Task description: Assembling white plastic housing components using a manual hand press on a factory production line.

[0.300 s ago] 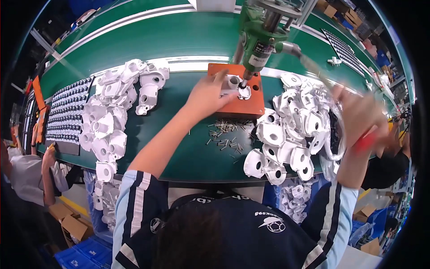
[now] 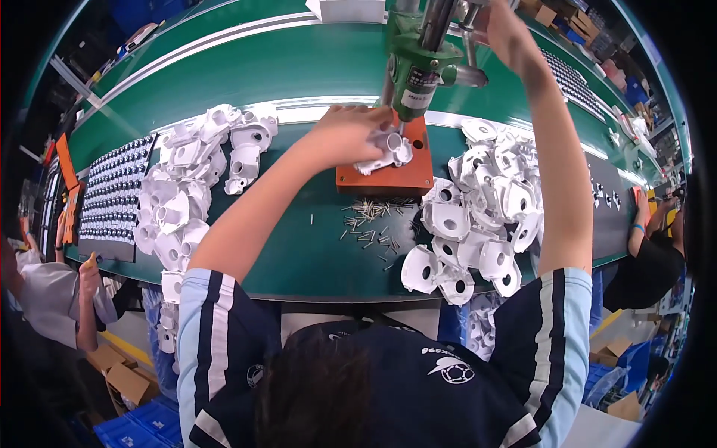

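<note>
On the orange block, a white plastic housing sits tilted beneath a green hand press. My left hand is closed on the housing's left side; its fingertips are partly hidden behind the part. My right hand is raised at the upper right of the press, closed round the lever, with the fingers partly hidden. Small metal pins lie loose in front of the block.
White housings are heaped at the left and right of the green table. A tray of small dark-topped parts lies far left. Co-workers sit at both sides; a white box stands at the back.
My right hand has swung up and away from the lower right, raising the lever. The housing is now tilted, with my left hand on it, and the block has shifted slightly left.
</note>
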### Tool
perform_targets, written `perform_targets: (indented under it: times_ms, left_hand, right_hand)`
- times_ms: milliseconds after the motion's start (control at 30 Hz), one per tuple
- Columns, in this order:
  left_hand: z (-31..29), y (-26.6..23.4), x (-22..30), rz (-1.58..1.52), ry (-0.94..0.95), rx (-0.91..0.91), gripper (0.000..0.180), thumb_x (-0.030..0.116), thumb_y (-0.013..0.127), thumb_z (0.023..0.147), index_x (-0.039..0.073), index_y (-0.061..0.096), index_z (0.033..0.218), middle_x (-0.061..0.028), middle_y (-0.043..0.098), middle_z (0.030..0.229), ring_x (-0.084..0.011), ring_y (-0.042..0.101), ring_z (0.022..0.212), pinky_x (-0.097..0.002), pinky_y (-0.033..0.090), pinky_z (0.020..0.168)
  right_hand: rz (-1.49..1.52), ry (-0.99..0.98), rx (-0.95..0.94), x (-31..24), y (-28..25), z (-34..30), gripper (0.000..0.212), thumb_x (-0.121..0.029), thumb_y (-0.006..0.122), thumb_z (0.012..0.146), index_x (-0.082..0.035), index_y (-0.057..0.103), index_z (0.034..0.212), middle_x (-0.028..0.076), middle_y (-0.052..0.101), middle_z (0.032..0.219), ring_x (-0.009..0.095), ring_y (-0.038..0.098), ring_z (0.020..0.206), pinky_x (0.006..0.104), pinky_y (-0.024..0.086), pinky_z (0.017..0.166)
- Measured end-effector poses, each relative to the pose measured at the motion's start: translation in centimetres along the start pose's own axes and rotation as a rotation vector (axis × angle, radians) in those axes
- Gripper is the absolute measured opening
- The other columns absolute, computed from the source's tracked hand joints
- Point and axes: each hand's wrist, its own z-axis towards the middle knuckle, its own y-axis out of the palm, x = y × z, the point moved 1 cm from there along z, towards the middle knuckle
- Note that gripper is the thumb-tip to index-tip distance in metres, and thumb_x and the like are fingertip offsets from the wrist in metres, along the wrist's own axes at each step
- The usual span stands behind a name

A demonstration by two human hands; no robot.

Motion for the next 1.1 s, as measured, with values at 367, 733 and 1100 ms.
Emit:
perform_targets:
  times_ms: [367, 733, 1100]
  left_hand:
    - [-4.7, -2.1, -4.5, -0.038, -0.06, 0.09, 0.05, 0.028, 0.055, 0.08, 0.015, 0.051, 0.127, -0.022, 0.059, 0.089, -0.0375, 0.052, 0.09, -0.0443, 0.044, 0.08]
    - [-5.0, -0.8, -10.6, -0.215, -0.237, 0.187, 0.053, 0.021, 0.059, 0.086, 0.014, 0.042, 0.135, -0.0236, 0.055, 0.106, -0.0359, 0.054, 0.102, -0.0391, 0.043, 0.088]
    - [-5.5, 3.3, -13.1, -0.294, -0.159, 0.409, 0.06, 0.009, 0.056, 0.085, 0.015, 0.033, 0.14, -0.0248, 0.054, 0.103, -0.0367, 0.053, 0.101, -0.0404, 0.041, 0.089]
  right_hand:
    - [-1.464, 0.471, -0.338, 16.4, -5.1, -8.3, 0.086, -0.05, 0.07, 0.069, 0.001, 0.039, 0.132, 0.027, 0.051, 0.124, 0.039, 0.051, 0.114, 0.0406, 0.041, 0.095]
    - [-1.356, 0.418, -0.261, 18.4, -7.8, -6.9, 0.052, -0.032, 0.071, 0.068, -0.011, 0.056, 0.113, 0.023, 0.055, 0.118, 0.038, 0.055, 0.105, 0.0414, 0.045, 0.088]
    - [-0.618, 0.046, 0.084, 9.5, -5.6, -12.9, 0.081, -0.026, 0.074, 0.064, -0.006, 0.036, 0.133, 0.017, 0.048, 0.119, 0.025, 0.051, 0.107, 0.033, 0.045, 0.083]
